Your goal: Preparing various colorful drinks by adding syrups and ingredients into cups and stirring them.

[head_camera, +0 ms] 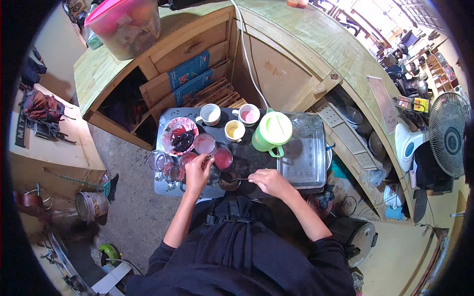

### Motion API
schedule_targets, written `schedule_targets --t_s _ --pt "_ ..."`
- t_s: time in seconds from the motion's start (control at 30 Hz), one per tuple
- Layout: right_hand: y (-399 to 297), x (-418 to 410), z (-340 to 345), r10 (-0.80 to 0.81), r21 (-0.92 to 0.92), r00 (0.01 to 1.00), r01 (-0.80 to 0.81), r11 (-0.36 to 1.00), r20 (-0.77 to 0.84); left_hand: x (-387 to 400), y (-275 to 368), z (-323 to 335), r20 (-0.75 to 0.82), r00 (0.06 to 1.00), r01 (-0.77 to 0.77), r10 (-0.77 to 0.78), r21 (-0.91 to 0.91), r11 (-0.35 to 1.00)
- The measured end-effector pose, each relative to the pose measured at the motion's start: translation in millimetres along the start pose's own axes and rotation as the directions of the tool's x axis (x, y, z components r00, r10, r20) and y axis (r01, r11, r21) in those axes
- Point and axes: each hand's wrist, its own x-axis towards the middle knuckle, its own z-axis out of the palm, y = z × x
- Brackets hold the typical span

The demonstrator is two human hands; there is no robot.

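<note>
My right hand (272,182) grips the handle of a metal spoon (242,179). The spoon's other end dips into a glass with dark contents (229,180) at the table's near edge. Above the glasses, my left hand (197,174) has thumb and fingertips together; whether something small is between them is unclear. Beside it stand a glass of red liquid (223,159) and a glass of paler pink liquid (204,143). A red-stained bowl (171,127) holds a dark plastic bag (183,141). Clear glass mugs (157,160) cluster at the left.
Behind the glasses are white mugs (211,114), a yellowish cup (234,130) and a green lidded pitcher (274,129). A metal tray (301,170) takes up the low table's right side. Wooden counters (296,48) curve around, with a fan (450,135) at the right.
</note>
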Motion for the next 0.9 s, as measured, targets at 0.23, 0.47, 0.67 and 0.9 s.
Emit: schedule_targets --t_s 0.23,0.47,0.67,0.9 --pt "-11.2 8.5 -0.7 -0.013 -0.035 0.988 0.007 0.999 -0.154 0.4 -2.9 2.9 0.004 1.0 0.007 -0.007 -0.002 1.0" --pt "-7.7 2.9 4.4 -0.026 0.031 0.998 0.028 0.999 -0.053 1.7 1.3 4.0 -0.006 1.0 0.009 -0.009 -0.023 1.0" --pt "-11.9 7.5 -3.4 0.037 0.008 0.987 -0.036 0.999 -0.156 2.9 5.8 1.0 0.014 1.0 0.025 -0.025 0.006 1.0" --pt "-12.5 6.1 -1.6 -0.02 0.04 0.995 0.024 0.999 -0.099 4.0 3.0 4.0 -0.007 1.0 0.006 -0.007 -0.039 0.999"
